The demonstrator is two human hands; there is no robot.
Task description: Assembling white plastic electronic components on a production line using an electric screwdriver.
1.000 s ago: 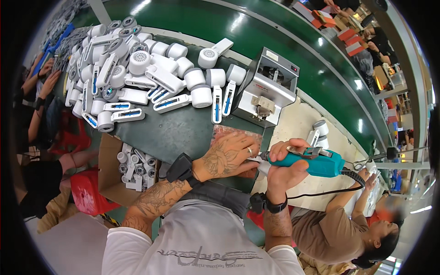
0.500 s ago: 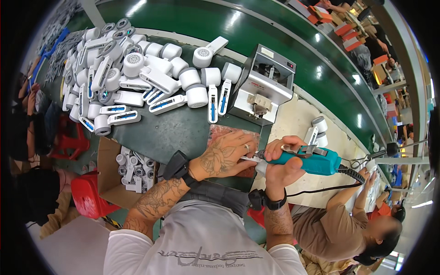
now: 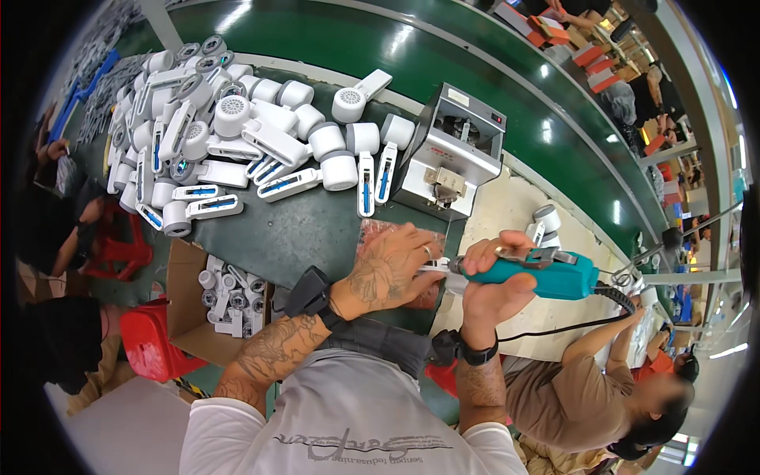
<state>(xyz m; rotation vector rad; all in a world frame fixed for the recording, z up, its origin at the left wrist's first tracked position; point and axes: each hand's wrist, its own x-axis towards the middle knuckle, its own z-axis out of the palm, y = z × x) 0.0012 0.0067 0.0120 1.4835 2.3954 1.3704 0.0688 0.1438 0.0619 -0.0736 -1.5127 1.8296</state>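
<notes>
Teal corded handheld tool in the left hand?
No: the right hand grips the teal corded handheld tool, while the left hand holds a white plastic part.

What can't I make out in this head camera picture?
All in the head view:
White plastic piece: partly hidden by the left hand.
Teal corded handheld tool: its tip is too small to make out.
Brown cardboard box: its bottom, covered by white plastic parts.
</notes>
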